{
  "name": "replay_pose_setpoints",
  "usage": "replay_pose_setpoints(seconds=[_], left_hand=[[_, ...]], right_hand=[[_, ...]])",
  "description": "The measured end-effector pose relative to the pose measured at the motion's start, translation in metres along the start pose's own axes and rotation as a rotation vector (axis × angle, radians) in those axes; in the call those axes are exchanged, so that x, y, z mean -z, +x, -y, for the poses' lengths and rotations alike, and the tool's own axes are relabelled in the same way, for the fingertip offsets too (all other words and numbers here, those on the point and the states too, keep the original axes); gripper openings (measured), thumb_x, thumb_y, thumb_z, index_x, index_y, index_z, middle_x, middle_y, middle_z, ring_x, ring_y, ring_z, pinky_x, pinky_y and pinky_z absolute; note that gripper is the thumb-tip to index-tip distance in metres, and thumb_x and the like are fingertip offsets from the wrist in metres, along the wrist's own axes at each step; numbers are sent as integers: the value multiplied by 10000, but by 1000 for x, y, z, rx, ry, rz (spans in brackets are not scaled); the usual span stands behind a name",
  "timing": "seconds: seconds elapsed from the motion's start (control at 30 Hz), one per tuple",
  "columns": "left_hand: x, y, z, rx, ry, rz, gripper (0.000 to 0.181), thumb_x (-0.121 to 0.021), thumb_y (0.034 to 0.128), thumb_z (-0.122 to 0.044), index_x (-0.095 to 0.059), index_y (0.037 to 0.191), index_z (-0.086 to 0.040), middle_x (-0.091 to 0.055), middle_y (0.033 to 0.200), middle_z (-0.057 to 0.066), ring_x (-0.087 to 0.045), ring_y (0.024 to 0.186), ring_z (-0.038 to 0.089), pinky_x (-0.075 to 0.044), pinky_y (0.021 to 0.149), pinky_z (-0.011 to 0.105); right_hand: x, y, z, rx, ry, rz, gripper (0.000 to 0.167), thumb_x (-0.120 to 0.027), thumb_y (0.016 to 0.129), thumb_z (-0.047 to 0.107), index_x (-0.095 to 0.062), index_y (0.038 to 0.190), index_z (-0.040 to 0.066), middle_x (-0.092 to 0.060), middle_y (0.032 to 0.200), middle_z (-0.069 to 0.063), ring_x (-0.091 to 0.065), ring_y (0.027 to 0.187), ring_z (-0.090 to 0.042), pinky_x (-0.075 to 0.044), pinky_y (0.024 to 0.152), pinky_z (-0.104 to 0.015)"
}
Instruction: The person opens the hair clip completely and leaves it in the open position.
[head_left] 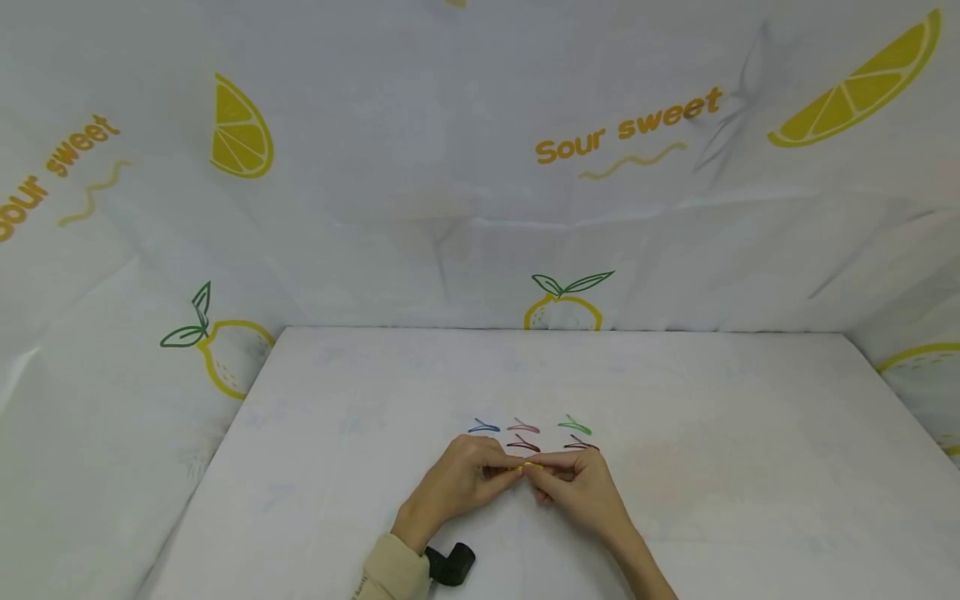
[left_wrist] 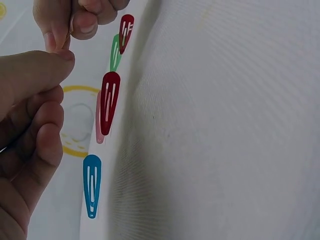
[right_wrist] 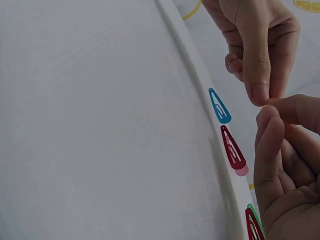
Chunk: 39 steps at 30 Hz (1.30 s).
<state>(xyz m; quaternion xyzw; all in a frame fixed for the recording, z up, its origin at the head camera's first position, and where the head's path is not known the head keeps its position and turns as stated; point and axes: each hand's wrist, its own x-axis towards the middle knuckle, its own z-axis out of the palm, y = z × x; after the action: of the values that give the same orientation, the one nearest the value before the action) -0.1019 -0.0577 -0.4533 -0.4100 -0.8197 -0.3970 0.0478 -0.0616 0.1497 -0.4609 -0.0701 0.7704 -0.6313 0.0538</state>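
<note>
Both hands meet low in the middle of the head view over a small yellow hair clip (head_left: 532, 465), mostly hidden by the fingers. The left hand (head_left: 463, 477) pinches its left end between thumb and index finger. From the other side, the right hand (head_left: 583, 490) pinches it likewise. Just beyond the hands lie a blue hair clip (head_left: 483, 427), a pink clip (head_left: 523, 427) and a green clip (head_left: 575, 426). Nearer are two dark red clips, the left one (head_left: 523, 445) and the right one (head_left: 579, 443), partly behind the right hand.
The clips lie on a white tabletop (head_left: 337, 467). A white lemon-print sheet (head_left: 390, 167) hangs behind and at the sides. Near the left wrist, by a beige sleeve (head_left: 392, 571), is a black object (head_left: 453, 564).
</note>
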Motion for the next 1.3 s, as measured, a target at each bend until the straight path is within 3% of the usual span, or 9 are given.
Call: replay_pose_setpoints(seconds=[0.5,1.03,1.3], left_hand=[[0,0,1,12,33,-4,110,-800,872,-85,-832,976,-72,-780,775,-9,-478,618,-71,-352,579,38],[-1,1,0,63,35,11,106,-794,875,-73,-832,973,-67,-781,781,-2,-467,619,-77,-347,574,43],[2,0,3,43,56,-15,96,-812,853,-68,-836,945,-74,-770,756,-14,-495,620,-74,-367,579,35]], right_hand=[[-6,1,2,28,4,-32,162,-768,902,108,-803,988,-24,-694,607,-136,-600,524,-18,-509,545,-205],[-8,2,-1,101,-50,-57,119,-765,902,84,-804,963,-10,-688,588,-105,-593,505,19,-503,491,-198],[-7,2,0,143,-79,-55,161,-762,902,68,-789,1032,-21,-694,613,-110,-585,507,25,-498,484,-188]])
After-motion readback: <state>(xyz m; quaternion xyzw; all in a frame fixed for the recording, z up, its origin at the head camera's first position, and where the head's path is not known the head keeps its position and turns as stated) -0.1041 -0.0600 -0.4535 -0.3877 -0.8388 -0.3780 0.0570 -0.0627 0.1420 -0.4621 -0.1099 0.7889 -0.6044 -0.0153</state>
